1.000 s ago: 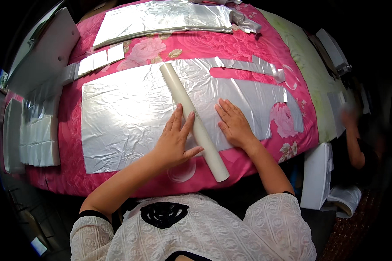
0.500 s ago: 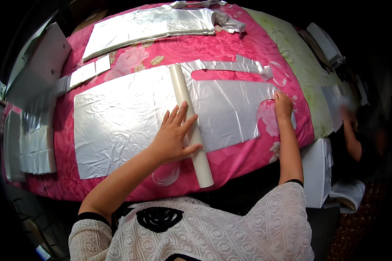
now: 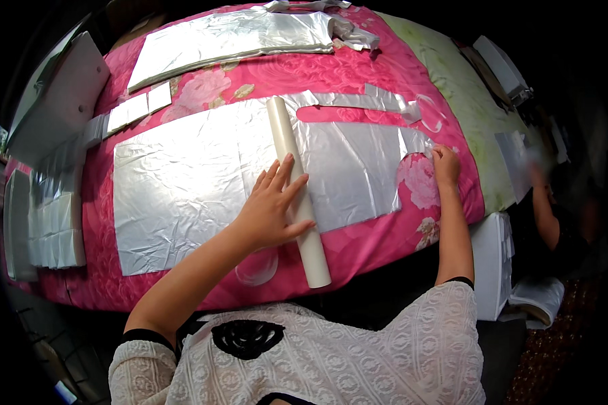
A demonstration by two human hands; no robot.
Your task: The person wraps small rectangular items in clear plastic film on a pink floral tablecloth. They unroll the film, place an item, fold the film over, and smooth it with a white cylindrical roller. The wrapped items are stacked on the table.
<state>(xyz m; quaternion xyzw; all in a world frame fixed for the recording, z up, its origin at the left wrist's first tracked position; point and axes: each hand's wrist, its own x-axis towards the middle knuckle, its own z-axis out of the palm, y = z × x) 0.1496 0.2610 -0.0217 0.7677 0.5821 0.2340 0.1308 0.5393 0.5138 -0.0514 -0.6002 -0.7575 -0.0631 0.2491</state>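
Observation:
A shiny whitish plastic apron (image 3: 182, 182) lies spread across the pink flowered cover, with a cut-out and a long strap at its right part. Across its middle rests a cream-coloured tube (image 3: 311, 246). My left hand (image 3: 275, 206) lies on the tube with fingers spread, palm down. At the far right end of the apron, my right hand (image 3: 446, 165) pinches the tip of a narrow strap between thumb and fingers. Part of the apron under the tube is hidden.
Folded plastic aprons (image 3: 230, 47) are stacked at the back. White cards (image 3: 134, 111) and clear-wrapped packs (image 3: 57, 233) line the left, near a white box (image 3: 71, 88). White packaging (image 3: 491, 263) stands by my right arm. Another person's arm (image 3: 546, 216) shows at the right.
My right hand has shifted slightly right, and more of the strap end now shows beside its fingers. The left hand stays on the tube.

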